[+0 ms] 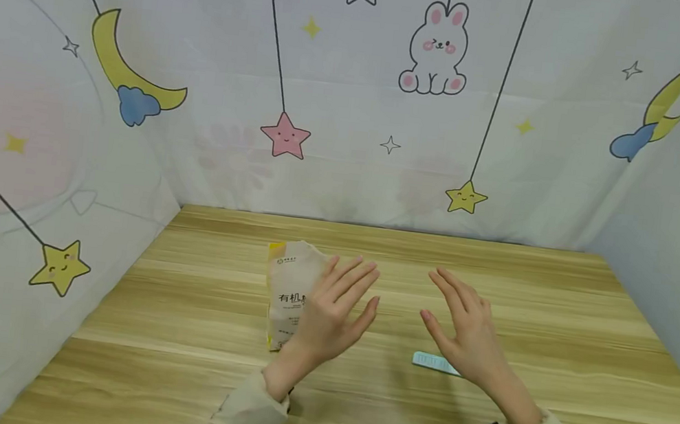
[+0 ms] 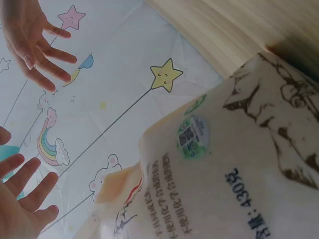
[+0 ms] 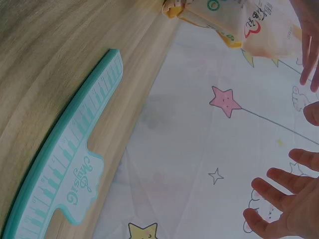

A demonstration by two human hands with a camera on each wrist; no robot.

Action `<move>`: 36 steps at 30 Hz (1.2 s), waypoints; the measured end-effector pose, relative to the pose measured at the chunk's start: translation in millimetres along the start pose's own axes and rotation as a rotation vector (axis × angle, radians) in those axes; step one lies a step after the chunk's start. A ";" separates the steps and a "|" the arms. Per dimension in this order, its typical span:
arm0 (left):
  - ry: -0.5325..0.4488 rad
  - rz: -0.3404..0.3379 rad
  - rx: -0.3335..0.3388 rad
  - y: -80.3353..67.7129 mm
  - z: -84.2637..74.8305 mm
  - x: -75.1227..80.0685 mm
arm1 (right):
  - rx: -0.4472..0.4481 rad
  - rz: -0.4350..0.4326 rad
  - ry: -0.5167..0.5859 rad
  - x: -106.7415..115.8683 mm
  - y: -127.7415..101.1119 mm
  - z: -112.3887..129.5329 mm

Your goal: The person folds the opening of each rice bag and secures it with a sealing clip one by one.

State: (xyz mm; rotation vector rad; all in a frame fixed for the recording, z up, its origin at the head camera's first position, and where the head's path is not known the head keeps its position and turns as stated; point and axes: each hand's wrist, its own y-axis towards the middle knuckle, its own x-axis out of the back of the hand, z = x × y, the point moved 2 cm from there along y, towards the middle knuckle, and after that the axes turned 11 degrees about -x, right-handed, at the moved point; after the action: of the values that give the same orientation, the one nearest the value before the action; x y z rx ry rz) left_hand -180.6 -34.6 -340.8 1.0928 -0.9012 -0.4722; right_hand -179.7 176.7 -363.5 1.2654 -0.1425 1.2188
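A white and yellow food bag [image 1: 290,288] with printed text stands upright on the wooden table [image 1: 190,334]. My left hand [image 1: 339,305] hovers just right of and in front of it, fingers straight and spread, holding nothing. My right hand [image 1: 461,325] is raised beside it, also spread and empty. Under the right hand a flat teal clip [image 1: 433,361] with a piano-key print lies on the table. The left wrist view shows the bag [image 2: 224,164] close up. In the right wrist view the teal clip [image 3: 70,169] fills the left side and the bag [image 3: 234,20] sits at the top.
Cloth walls [image 1: 351,103] printed with stars, moons and a rabbit close in the table at the back and on both sides. Bare wood runs in front of and to the right of the hands.
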 end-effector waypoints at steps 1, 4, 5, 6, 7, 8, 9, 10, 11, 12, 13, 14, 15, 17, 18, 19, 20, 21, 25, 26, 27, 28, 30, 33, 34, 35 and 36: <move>0.000 -0.007 -0.002 0.2 0.9 0.7 | -0.002 0.000 0.002 0.1 0.2 0.5; 0.001 -0.018 -0.007 1.2 3.5 2.7 | -0.007 0.001 0.008 -0.2 0.8 1.5; 0.000 -0.022 -0.008 1.5 4.4 3.2 | -0.012 0.004 0.010 -0.3 1.1 1.7; -0.002 -0.024 -0.008 1.8 5.2 3.8 | -0.015 0.005 0.011 -0.4 1.5 2.1; -0.004 -0.026 -0.009 2.1 6.0 4.3 | -0.018 0.008 0.011 -0.6 1.9 2.3; -0.005 -0.028 -0.009 2.7 6.8 4.9 | -0.019 0.009 0.014 -0.8 2.2 2.6; -0.008 -0.030 -0.009 3.3 7.5 5.6 | -0.023 0.011 0.016 -1.1 2.5 3.0; -0.011 -0.031 -0.009 4.3 8.2 6.2 | -0.026 0.014 0.023 -1.5 2.8 3.5; -0.012 -0.033 -0.010 4.9 8.9 6.9 | -0.030 0.017 0.033 -2.0 2.9 3.6; -0.012 -0.036 -0.011 5.9 9.6 7.7 | -0.037 0.023 0.048 -2.6 2.9 4.2; -0.013 -0.043 -0.013 6.9 10.5 8.6 | -0.045 0.031 0.064 -3.3 2.9 4.8; -0.009 -0.047 -0.013 7.9 11.3 9.7 | -0.056 0.041 0.084 -4.1 2.8 5.6; -0.005 -0.052 -0.014 9.0 12.3 10.9 | -0.071 0.056 0.108 -5.0 2.7 6.5; 0.003 -0.064 -0.015 11.1 14.4 13.6 | -0.099 0.083 0.157 -7.4 2.6 8.4; 0.006 -0.071 -0.018 12.2 15.4 15.1 | -0.108 0.094 0.179 -8.5 2.5 9.9; 0.008 -0.077 -0.019 13.0 16.6 16.4 | -0.113 0.102 0.193 -9.7 2.6 11.0; 0.010 -0.082 -0.021 13.8 17.9 17.5 | -0.117 0.108 0.210 -11.0 2.8 11.9; 0.008 -0.086 -0.022 14.7 19.0 18.5 | -0.115 0.108 0.223 -12.0 3.1 12.8; 0.002 -0.079 -0.027 17.6 22.0 22.4 | -0.102 0.095 0.257 -14.8 4.8 15.7; -0.004 -0.071 -0.026 18.4 22.6 23.3 | -0.100 0.089 0.265 -15.3 5.6 16.4; -0.011 -0.061 -0.025 19.3 23.1 24.4 | -0.100 0.084 0.270 -15.8 6.3 17.1; -0.015 -0.051 -0.025 20.2 23.5 25.5 | -0.102 0.082 0.275 -16.5 6.9 17.8; -0.022 -0.031 -0.026 21.9 24.7 27.3 | -0.094 0.069 0.282 -18.1 8.2 19.5; -0.014 -0.010 -0.032 24.6 26.6 29.8 | -0.080 0.045 0.299 -20.6 9.8 22.1; -0.008 -0.006 -0.035 25.6 27.3 30.7 | -0.075 0.037 0.307 -21.3 10.2 23.1; -0.002 -0.005 -0.038 26.4 28.3 31.4 | -0.071 0.028 0.312 -22.0 10.6 23.9; 0.001 -0.005 -0.039 27.1 29.2 32.2 | -0.072 0.022 0.320 -22.4 11.0 24.7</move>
State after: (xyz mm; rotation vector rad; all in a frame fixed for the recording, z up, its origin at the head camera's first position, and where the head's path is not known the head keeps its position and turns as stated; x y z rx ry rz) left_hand -188.5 -62.8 -298.7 1.0596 -0.8855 -0.4912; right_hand -184.8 142.1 -362.2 0.9939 0.0330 1.4064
